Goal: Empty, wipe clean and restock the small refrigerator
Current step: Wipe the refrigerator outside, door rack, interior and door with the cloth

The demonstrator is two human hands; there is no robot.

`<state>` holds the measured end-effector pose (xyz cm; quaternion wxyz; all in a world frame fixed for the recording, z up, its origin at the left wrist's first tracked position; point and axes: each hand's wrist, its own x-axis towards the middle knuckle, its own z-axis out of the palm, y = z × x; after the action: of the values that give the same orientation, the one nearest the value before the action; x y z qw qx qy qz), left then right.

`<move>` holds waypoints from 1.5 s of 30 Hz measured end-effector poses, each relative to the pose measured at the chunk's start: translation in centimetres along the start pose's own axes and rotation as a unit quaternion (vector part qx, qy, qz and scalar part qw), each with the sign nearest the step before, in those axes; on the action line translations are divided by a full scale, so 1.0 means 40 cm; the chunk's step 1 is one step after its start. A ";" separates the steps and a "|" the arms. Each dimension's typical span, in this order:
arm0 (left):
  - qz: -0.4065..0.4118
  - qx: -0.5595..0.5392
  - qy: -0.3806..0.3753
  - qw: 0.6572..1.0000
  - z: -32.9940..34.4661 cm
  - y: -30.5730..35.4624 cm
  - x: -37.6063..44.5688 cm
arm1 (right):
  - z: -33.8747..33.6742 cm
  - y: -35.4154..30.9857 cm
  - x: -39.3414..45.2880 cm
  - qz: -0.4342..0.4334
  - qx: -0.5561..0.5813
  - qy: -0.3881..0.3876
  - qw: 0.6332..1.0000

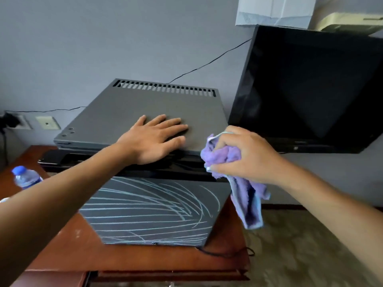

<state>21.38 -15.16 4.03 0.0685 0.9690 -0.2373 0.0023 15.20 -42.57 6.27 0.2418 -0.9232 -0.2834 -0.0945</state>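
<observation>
the small dark grey refrigerator (145, 104) stands on the reddish wooden table (68, 245), its side panel scrawled with pale chalk-like lines, beside a black television (306, 88) on the wall. your left hand (149, 137) lies flat on the fridge top, fingers straight and spread, holding nothing. your right hand (244, 154) is bunched tight around a purple cloth (240, 183) just off the fridge's right front corner, and a blue-capped water bottle (24, 177) stands at the table's left edge.

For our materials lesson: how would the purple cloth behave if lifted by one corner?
The purple cloth probably flops: its free end already hangs limp below the right hand. It bunches easily inside that grip, so it seems soft. It looks light, likely unbreakable, and unlikely to roll.
</observation>
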 end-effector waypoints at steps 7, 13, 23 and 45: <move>-0.111 -0.243 0.128 0.955 -0.036 0.003 -0.019 | 0.079 -0.109 0.146 -0.125 -0.072 -0.075 0.987; -0.127 -0.283 0.162 0.937 -0.027 -0.015 -0.027 | -0.018 -0.018 0.064 -0.097 -0.099 -0.102 0.985; -0.065 -0.058 0.135 0.987 -0.059 -0.272 -0.238 | -0.016 -0.034 0.015 -0.026 -0.125 -0.103 0.986; -0.059 -0.172 0.235 0.955 -0.096 -0.397 -0.307 | 0.304 -0.404 0.242 -0.087 -0.211 -0.015 0.973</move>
<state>17.91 4.95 5.30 0.2876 0.9270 -0.1542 0.1847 14.40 -20.20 5.10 0.0276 -0.9265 -0.3401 -0.1588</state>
